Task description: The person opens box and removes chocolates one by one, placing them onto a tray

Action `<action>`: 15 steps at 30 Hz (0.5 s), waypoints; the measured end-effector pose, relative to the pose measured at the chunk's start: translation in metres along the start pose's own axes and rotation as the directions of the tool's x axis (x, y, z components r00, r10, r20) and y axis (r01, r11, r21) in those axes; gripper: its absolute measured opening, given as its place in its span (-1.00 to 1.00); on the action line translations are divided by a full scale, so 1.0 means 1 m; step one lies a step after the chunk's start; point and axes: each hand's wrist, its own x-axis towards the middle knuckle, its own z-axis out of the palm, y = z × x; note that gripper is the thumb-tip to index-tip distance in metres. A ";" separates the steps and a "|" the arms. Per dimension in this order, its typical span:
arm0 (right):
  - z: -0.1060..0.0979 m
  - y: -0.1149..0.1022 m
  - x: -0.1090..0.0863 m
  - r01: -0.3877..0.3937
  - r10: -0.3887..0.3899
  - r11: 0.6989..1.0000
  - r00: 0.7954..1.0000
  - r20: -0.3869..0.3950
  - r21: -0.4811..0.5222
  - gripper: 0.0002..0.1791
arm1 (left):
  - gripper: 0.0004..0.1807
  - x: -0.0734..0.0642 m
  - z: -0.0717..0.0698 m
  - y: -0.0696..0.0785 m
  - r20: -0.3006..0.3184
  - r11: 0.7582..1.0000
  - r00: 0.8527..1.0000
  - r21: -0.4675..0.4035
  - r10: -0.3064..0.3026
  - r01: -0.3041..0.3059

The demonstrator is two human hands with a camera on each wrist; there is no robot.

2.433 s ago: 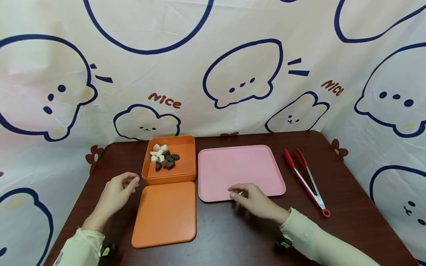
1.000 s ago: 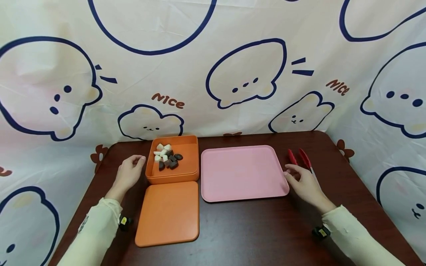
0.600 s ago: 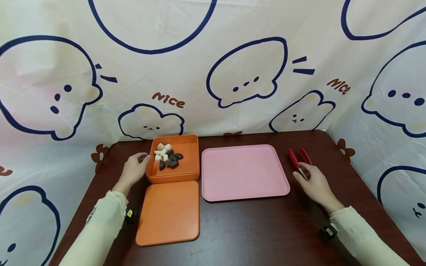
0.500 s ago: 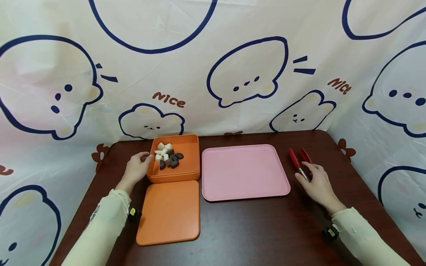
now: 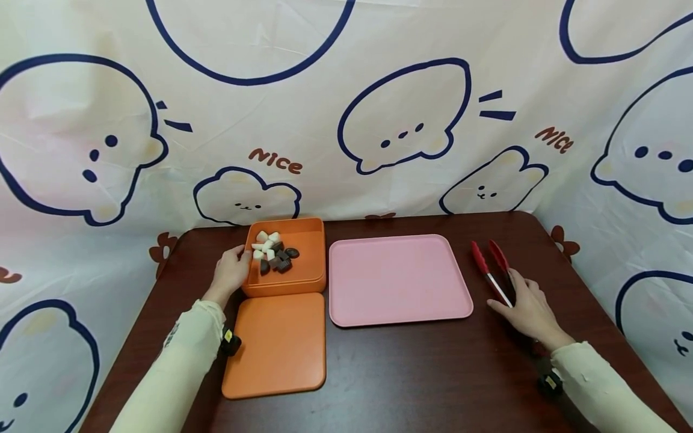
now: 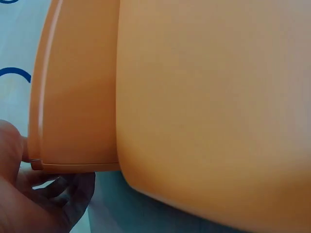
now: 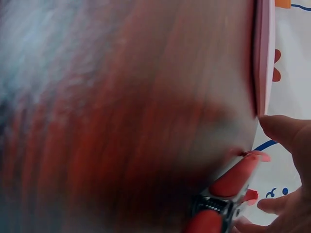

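Note:
At the back left, an orange box (image 5: 302, 248) holds small white pieces (image 5: 267, 245) and dark brown pieces (image 5: 283, 262). My left hand (image 5: 231, 273) grips its left wall, thumb at the rim; in the left wrist view the fingers (image 6: 80, 191) curl below the box's side. Red-tipped metal tongs (image 5: 479, 258) lie on the right of the table, arms spread. Above their middle, my right hand (image 5: 530, 310) has thumb and fingers apart on either side of them and hides their handle part. The tongs' red end (image 7: 206, 222) shows close to the fingers in the right wrist view.
An orange lid (image 5: 276, 349) lies flat in front of the box. To the box's right is a pink tray (image 5: 397, 279). All stand on a dark brown table (image 5: 406, 379), with a printed cloth (image 5: 390, 198) hanging behind and at both sides.
My left hand has moved right, from beside the box onto its left wall. My right hand has travelled from the pink tray's front edge rightward, over the tongs, then slightly back towards me.

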 end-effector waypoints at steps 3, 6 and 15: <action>0.000 0.004 0.000 -0.026 0.027 0.999 0.999 0.034 -0.024 0.16 | -0.39 0.002 0.003 -0.001 0.002 1.000 1.000 -0.008 -0.005 0.005; 0.000 0.008 0.001 -0.029 0.031 0.998 0.999 0.040 -0.050 0.17 | -0.41 0.002 0.006 -0.002 -0.003 1.000 1.000 -0.018 -0.003 0.003; -0.003 0.016 0.004 -0.009 0.010 1.000 0.999 0.043 -0.024 -0.12 | -0.43 0.006 0.012 -0.005 -0.061 1.000 0.998 -0.011 -0.009 0.008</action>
